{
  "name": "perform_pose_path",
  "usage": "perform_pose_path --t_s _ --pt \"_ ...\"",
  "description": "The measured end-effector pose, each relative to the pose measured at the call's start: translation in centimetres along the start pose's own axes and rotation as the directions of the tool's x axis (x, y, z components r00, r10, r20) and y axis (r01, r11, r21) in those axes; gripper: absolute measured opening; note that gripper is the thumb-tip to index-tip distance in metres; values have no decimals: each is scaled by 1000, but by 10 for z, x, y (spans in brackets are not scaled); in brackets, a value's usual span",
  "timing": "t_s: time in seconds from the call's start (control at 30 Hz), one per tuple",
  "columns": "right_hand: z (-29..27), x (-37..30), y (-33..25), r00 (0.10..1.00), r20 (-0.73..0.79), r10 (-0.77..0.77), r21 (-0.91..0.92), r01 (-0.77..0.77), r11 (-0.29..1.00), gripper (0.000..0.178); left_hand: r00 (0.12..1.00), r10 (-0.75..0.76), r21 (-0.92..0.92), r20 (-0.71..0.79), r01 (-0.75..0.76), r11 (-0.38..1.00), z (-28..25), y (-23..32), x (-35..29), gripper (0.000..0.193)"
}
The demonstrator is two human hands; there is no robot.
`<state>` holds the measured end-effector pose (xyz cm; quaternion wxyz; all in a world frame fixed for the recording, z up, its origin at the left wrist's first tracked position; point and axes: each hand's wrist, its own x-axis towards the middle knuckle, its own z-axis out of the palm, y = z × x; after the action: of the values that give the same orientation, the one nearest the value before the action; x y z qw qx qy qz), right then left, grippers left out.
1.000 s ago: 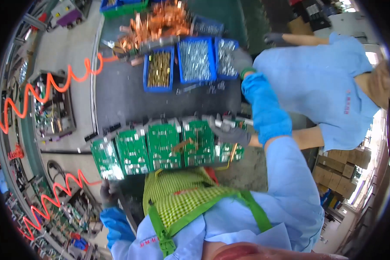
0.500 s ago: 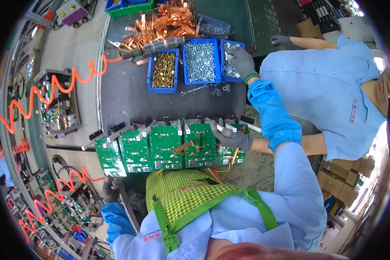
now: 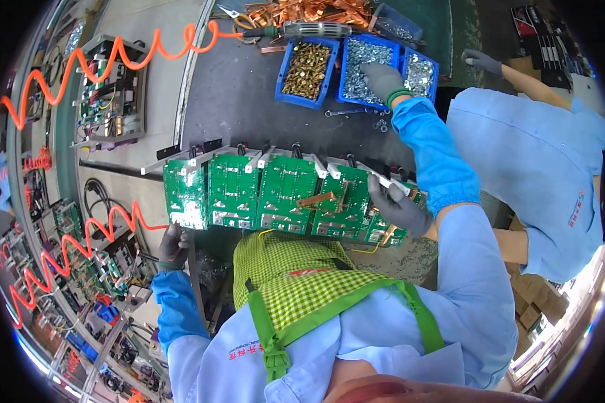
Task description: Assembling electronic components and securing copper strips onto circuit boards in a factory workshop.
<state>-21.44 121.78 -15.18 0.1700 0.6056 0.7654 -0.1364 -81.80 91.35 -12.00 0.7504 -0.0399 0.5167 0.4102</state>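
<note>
My right hand (image 3: 383, 82), in a grey glove, reaches into the middle blue bin (image 3: 345, 94) of small silver metal fasteners. Its fingers are drawn together; what they hold, if anything, is hidden. My left hand (image 3: 173, 247), also gloved, is closed at the lower left corner of a row of green circuit boards (image 3: 234, 191). What it grips cannot be made out; an orange coiled hose (image 3: 124, 218) ends beside it. A copper strip (image 3: 316, 199) lies across the boards. A co-worker's gloved hand (image 3: 403, 208) touches the row's right end.
A blue bin (image 3: 307, 70) of brass-coloured screws and another (image 3: 420, 75) of silver washers flank the middle one. Behind them lie an in-line power screwdriver (image 3: 316, 29), pliers (image 3: 232, 15) and copper pieces (image 3: 316, 12). A wrench (image 3: 351, 113) rests in front. The co-worker (image 3: 517, 154) stands at right.
My right hand has moved from the right-hand bin into the middle bin. The co-worker's hand has shifted at the boards' right end. The whole view has moved.
</note>
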Motion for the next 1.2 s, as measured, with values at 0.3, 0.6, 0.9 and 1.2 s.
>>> perform_pose_path --t_s 0.3,0.6,0.9,1.2 --pt "0 -28 25 959 -256 122 206 -69 976 25 998 62 82 -21 -60 995 29 2 -1 16" --pt "-137 -133 -59 772 -626 113 478 265 838 25 974 -158 -147 160 182 972 1 6 10 21" --pt "-111 -214 -327 748 -652 -124 592 604 534 24 969 2 105 247 -29 994 11 1 -7 17" --pt "-34 -180 -461 886 -447 -122 748 445 493 20 921 2 -285 391 119 951 6 -10 6 14"
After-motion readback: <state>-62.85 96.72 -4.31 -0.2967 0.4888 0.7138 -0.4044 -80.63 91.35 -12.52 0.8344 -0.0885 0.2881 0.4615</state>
